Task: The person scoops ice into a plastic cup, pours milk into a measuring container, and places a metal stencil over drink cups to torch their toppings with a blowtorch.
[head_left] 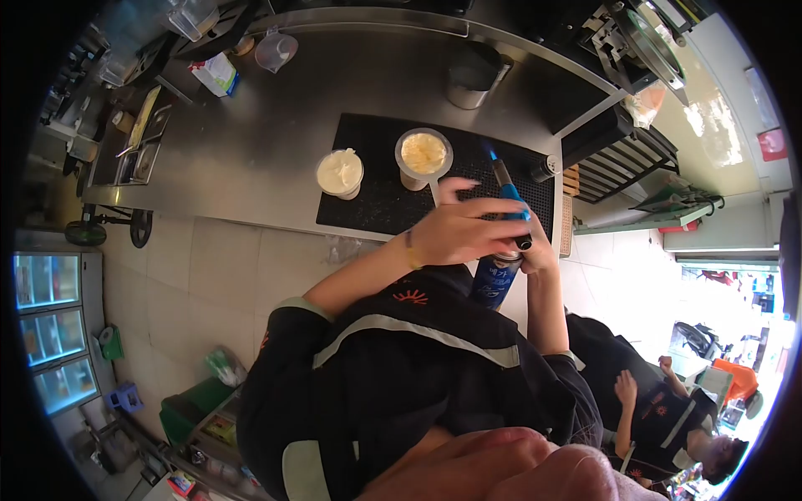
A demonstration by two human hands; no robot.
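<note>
A blue blowtorch (511,197) on a blue gas canister (496,282) is held tilted in front of my chest. A small blue flame shows at its metal nozzle. My right hand (539,249) is wrapped round the torch from the right side, its fingers partly hidden. My left hand (461,227) reaches across from the left, fingers over the torch body near its black knob (524,242). On the black mat (368,134) stand two cups topped with a pale cream: a left cup (340,174) and a right cup (423,157) with a clear wide rim.
A metal pitcher (472,79), a clear measuring jug (276,52) and a carton (215,75) stand on the steel counter (251,150). A small can (545,167) lies at the mat's right end. Another person (668,409) is at my right. A glass-door fridge (54,317) stands at far left.
</note>
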